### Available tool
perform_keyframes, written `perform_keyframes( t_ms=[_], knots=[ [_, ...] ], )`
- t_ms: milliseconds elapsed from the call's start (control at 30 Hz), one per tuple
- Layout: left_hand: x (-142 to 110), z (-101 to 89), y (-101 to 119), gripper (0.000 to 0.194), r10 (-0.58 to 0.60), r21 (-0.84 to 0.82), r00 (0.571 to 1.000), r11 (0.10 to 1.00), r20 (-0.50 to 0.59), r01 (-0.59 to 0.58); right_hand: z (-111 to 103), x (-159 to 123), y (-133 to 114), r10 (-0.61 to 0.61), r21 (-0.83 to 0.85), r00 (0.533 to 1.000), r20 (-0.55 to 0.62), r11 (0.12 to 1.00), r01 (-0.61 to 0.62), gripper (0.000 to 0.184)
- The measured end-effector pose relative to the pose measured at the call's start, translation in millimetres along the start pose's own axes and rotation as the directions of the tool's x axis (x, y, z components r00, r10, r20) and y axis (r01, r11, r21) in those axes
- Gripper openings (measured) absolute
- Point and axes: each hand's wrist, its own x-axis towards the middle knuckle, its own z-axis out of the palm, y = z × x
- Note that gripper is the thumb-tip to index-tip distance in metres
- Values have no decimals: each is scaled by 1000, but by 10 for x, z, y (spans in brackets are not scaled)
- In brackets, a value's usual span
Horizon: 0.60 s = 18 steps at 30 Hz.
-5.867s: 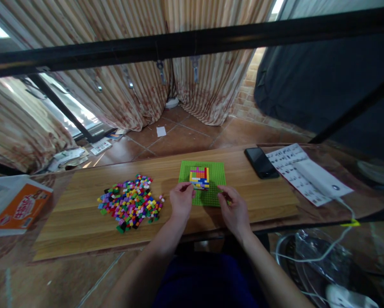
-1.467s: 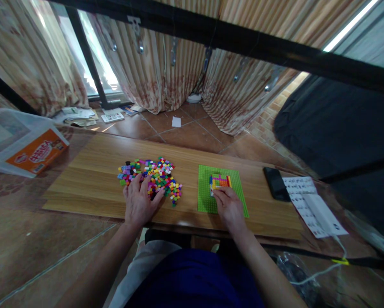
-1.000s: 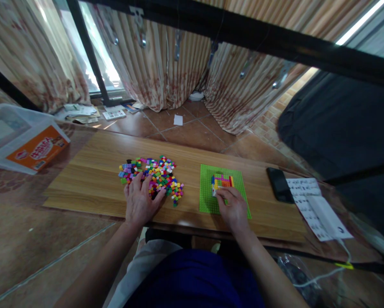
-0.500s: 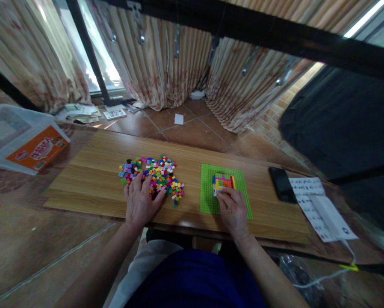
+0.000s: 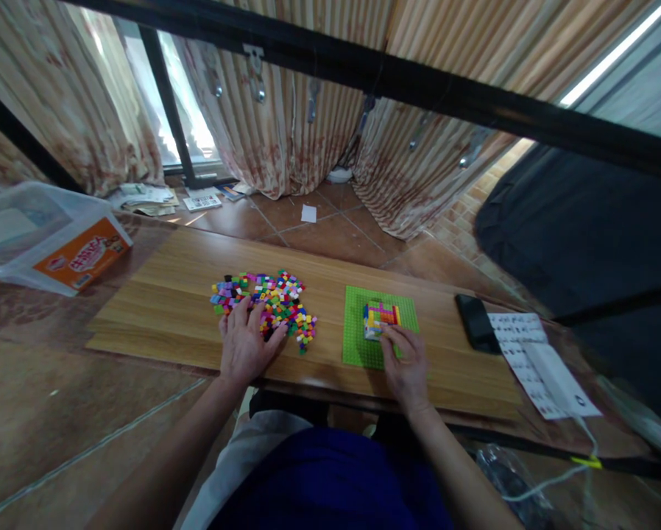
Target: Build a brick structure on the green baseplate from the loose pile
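A pile of small coloured toy bricks (image 5: 275, 302) lies spread over the left half of the wooden board. My left hand (image 5: 246, 342) rests at the pile's near left edge, fingers spread, the tips among the bricks. Right of the pile lies a green studded baseplate (image 5: 355, 346). On it stands a low brick structure (image 5: 375, 318) in blue, yellow, white, red, pink and orange. My right hand (image 5: 405, 361) is at the near right corner of this structure, thumb and forefinger pinched together. Whatever sits between those fingertips is too small and hidden to tell.
A black phone (image 5: 477, 322) and a printed paper sheet (image 5: 521, 338) with a white device and cable lie to the right. A clear plastic tub (image 5: 54, 235) with an orange label stands at the far left. A dark metal bar (image 5: 330, 59) crosses above.
My right hand's fingertips have shifted slightly right along the structure's near side, showing more of its front. My left hand stays at the pile. The camera view has tilted a little.
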Motion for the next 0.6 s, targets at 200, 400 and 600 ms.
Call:
perform_keyframes(
  t_ms=[200, 400, 600],
  knots=[
    [-5, 19, -16, 60, 4, -6, 1000, 1000, -1, -4, -127, 98, 29, 98, 27, 992, -80, 995, -96, 23],
    [5, 16, -11, 60, 10, 13, 1000, 1000, -3, -10, 22, 516, 82, 108, -96, 993, 44, 990, -104, 36],
    [3, -3, -5, 59, 0, -2, 1000, 1000, -3, 0, 371, 745, 129, 208, -321, 910, 359, 943, -89, 49]
  ],
)
